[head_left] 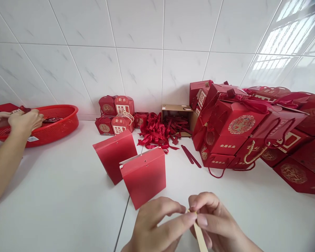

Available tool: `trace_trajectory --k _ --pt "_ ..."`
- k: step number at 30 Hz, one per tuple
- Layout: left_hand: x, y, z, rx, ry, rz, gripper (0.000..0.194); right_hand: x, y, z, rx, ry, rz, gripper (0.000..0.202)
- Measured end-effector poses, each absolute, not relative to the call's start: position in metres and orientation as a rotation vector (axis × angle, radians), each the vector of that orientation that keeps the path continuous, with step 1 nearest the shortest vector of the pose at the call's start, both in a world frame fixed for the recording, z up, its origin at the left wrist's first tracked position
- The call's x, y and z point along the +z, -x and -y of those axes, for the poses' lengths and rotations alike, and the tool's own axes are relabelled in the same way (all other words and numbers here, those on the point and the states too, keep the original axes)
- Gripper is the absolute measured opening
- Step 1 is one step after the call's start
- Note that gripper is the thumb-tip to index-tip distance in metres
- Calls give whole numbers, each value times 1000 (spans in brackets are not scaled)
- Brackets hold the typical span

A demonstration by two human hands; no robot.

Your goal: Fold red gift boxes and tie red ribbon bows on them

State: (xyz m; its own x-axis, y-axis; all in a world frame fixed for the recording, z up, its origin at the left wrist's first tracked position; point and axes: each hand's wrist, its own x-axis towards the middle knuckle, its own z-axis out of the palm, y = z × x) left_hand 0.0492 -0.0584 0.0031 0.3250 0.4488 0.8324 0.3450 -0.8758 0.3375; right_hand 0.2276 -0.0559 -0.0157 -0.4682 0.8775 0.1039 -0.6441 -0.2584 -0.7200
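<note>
Low in the head view, my left hand (161,224) and my right hand (215,220) meet fingertip to fingertip. Between them they pinch the top end of a narrow, flat, pale yellow strip (200,238), which hangs down past the bottom edge of the picture. What material it is I cannot tell. Just beyond my left hand stands a plain red box (147,178) with small holes in its top. A second red box (117,157) of the same kind stands behind it, to the left.
Decorated red gift boxes (237,122) are stacked at right. Dark red strips (191,156), a red ribbon heap (154,131) and an open cardboard box (177,107) lie toward the tiled wall. At left, another person's hands (25,120) work over a red basket (65,126).
</note>
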Motion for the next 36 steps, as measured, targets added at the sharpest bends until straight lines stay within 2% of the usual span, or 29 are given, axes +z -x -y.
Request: trace_trajectory --k 7,12,18,24,27,32,36 --pt "-5 -56 62 1838 -2448 -836 25 -28 -217 70 2137 415 576 11" --pt "-4 -56 61 1909 -2358 -805 20 -23 -213 74 2111 377 578 14" --pt "-11 -54 65 1886 -2526 -936 19 -26 -212 77 2133 346 603 16" --pt "-17 -59 69 1934 -2519 -989 14 -29 -201 78 2003 409 618 22" --pt "-16 -63 69 1948 -2417 -997 15 -31 -199 81 1999 373 633 19" --pt "-13 -63 68 1742 -2233 -884 22 -36 -199 81 1920 312 695 10" --pt "-20 -62 67 1547 -2142 -797 27 -42 -205 81 1823 242 780 13"
